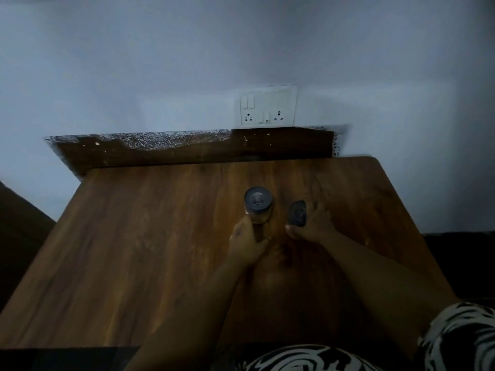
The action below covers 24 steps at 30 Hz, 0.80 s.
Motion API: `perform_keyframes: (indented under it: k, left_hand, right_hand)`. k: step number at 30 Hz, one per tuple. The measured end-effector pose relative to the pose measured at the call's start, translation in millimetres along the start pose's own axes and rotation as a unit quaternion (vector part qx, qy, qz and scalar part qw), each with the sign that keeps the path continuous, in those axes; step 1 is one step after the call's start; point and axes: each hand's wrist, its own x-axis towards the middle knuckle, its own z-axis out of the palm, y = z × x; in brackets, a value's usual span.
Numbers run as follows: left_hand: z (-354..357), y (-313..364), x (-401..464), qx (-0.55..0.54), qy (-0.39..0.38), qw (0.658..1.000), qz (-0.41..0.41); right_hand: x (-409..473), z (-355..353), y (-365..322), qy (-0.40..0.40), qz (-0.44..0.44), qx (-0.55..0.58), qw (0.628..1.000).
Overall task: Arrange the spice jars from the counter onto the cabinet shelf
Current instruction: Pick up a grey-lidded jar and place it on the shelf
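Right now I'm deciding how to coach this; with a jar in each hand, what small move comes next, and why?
Probably lift both jars clear of the brown wooden counter. The left hand grips the clear glass jar with the dark round lid; the right hand grips the blurred, tilted dark-lidded jar. No cabinet shelf is in view.

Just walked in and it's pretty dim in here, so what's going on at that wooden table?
A person is standing over the wooden table, holding a spice jar in each hand. The left hand grips a clear jar with a grey lid, held upright. The right hand holds a second dark-lidded jar, which looks tilted. Both are near the middle of the table, below the wall socket. No cabinet shelf is in view.
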Motion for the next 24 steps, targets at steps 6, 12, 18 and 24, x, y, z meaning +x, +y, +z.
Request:
perform_keyframes:
  k: [6,12,18,24]
  left_hand:
    - [-10.1,-26.4,0.4,-0.011,-0.029,0.999,0.03]
    - [-36.6,-1.0,9.4,-0.411,-0.139,0.889,-0.144]
    - [-43.8,30.2,23.4,-0.39,-0.107,0.913,0.053]
    - [-79.5,46.7,37.5,-0.473,-0.096,0.875,0.036]
  right_hand:
    - [-3.2,11.2,-15.7,0.066,0.068,0.091,0.991]
    - [-9.2,-35.4,-31.9,0.097,0.096,0.253,0.958]
    - [-19.2,-80.2,-74.3,0.079,0.072,0.218,0.97]
    - [-45.5,-113.6,-108.5,0.025,-0.05,0.346,0.937]
